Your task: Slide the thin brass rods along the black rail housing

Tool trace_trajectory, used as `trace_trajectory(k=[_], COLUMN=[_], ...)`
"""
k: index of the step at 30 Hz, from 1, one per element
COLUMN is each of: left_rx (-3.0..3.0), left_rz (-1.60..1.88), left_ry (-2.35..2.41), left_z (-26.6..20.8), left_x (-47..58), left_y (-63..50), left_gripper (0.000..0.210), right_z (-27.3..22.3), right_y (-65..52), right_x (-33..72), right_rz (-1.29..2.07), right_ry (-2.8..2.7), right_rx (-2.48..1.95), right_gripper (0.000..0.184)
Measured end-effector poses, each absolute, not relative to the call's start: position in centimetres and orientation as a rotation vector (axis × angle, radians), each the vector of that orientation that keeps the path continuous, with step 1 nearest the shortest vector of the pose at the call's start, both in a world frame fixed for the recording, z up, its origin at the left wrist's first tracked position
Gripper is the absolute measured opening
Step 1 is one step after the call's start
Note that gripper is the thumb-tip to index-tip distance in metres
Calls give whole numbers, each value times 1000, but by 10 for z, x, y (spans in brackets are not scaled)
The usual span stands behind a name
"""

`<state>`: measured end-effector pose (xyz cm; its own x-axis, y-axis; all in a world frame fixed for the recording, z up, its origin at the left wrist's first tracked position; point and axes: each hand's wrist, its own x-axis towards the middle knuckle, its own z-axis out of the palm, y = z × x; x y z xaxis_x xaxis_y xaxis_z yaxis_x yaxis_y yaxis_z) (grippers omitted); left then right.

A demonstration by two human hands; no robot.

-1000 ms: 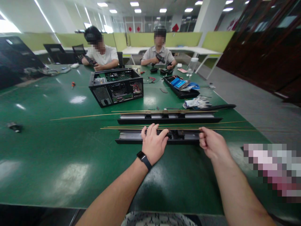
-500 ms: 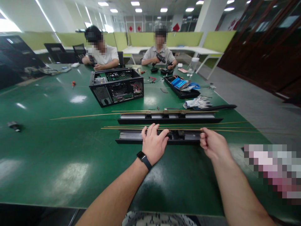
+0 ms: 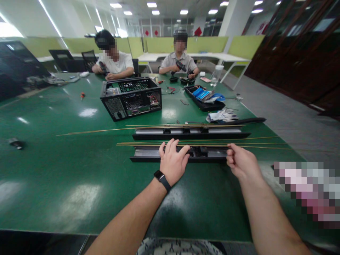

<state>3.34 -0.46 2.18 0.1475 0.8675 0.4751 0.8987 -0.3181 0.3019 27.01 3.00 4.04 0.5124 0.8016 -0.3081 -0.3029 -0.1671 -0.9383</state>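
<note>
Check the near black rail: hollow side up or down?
Up. The near black rail shows its pale inside on both sides of the left hand.

Before me spreads a glossy green table [image 3: 53,159]; beyond it I see lime partitions [image 3: 156,44] behind white desks [image 3: 209,55], black chairs [image 3: 60,56] leftward and a pale pillar [image 3: 232,19]; dark cabinets [image 3: 297,53] rise on my right beside the grey floor [image 3: 278,102]; rectangular ceiling lamps [image 3: 152,5] glow overhead.

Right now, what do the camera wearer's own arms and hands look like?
The left hand and right hand are ungloved. The left arm wears a dark wristwatch with a rectangular face and dark band; the right arm shows nothing worn. No sleeves show.
</note>
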Motion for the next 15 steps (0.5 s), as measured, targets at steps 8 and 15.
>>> trace_trajectory(k=[8, 15], left_rx=[-2341, -2342], left_rz=[-910, -904], left_ry=[-1798, -1798], left_z=[22, 22], left_x=[33, 33], left_y=[-4, -4], left_gripper=[26, 25], right_z=[42, 42], right_y=[28, 29], right_x=[266, 266], right_rz=[1157, 1116], right_ry=[-515, -476], right_rx=[-1380, -1386], right_gripper=[7, 6])
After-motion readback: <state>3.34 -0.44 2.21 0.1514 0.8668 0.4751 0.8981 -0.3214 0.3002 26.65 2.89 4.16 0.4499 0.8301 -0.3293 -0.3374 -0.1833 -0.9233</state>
